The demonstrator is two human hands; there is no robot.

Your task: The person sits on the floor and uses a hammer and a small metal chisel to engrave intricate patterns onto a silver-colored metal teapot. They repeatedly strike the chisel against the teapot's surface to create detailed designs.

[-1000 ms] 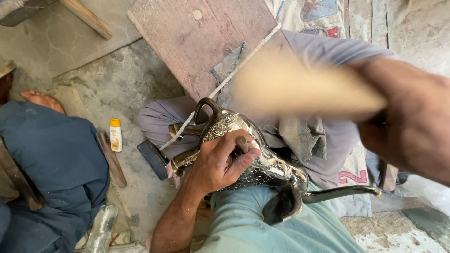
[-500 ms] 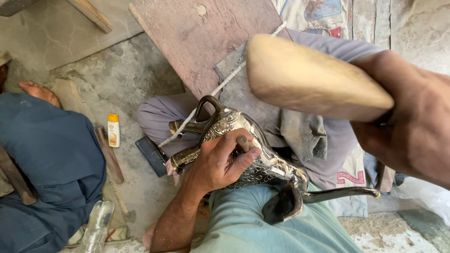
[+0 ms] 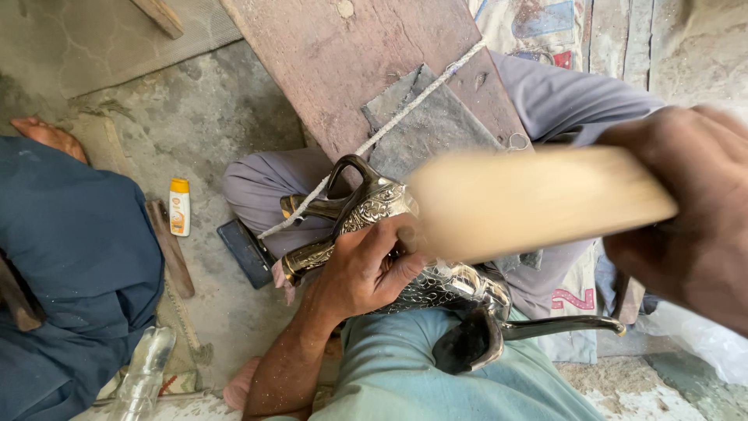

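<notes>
Left hand (image 3: 366,269) fingers closed around ornate metal jug (image 3: 389,234) at centre frame, right hand (image 3: 686,210) gripping blurred wooden mallet (image 3: 538,203) (upper right), above jug.

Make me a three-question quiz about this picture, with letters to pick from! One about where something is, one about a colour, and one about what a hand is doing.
1. Where is the small bottle?
A. on the ground beside the person's knee
B. on the wooden plank
C. in the left hand

2. What colour is the bottle's cap?
A. blue
B. yellow-orange
C. black

3. What is the left hand doing?
A. lying flat on the ground
B. pressing on the ornate metal jug
C. holding the rope

Answers: 1 A, it stands on the concrete. 2 B, the cap is yellow-orange over a white body. 3 B, its fingers rest on the jug in the lap.
</notes>
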